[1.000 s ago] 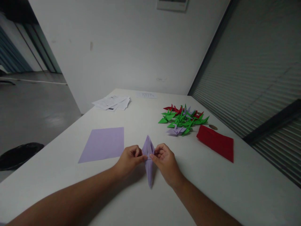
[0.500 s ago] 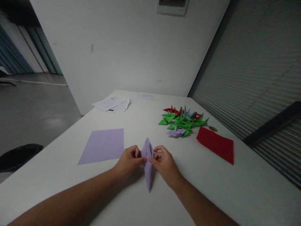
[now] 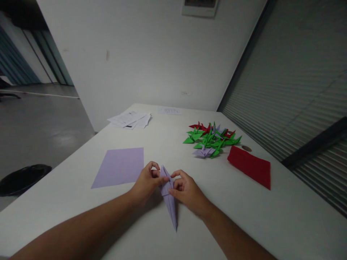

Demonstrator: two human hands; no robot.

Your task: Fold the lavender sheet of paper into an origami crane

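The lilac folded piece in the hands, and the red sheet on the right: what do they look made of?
Lilac folded piece: thin matte paper, judging by its sharp creases and fine point. Red sheet: probably matte coloured paper too, lying flat with straight edges.

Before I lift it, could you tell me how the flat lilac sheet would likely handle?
The flat lilac sheet looks thin, so it would probably droop when lifted by one edge. Lying flush on the white table, it likely slides easily and resists pinching.

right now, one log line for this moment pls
left hand: pinching lilac fold | right hand: pinching same fold | fold: on table | beside: lilac sheet, crane pile, red sheet
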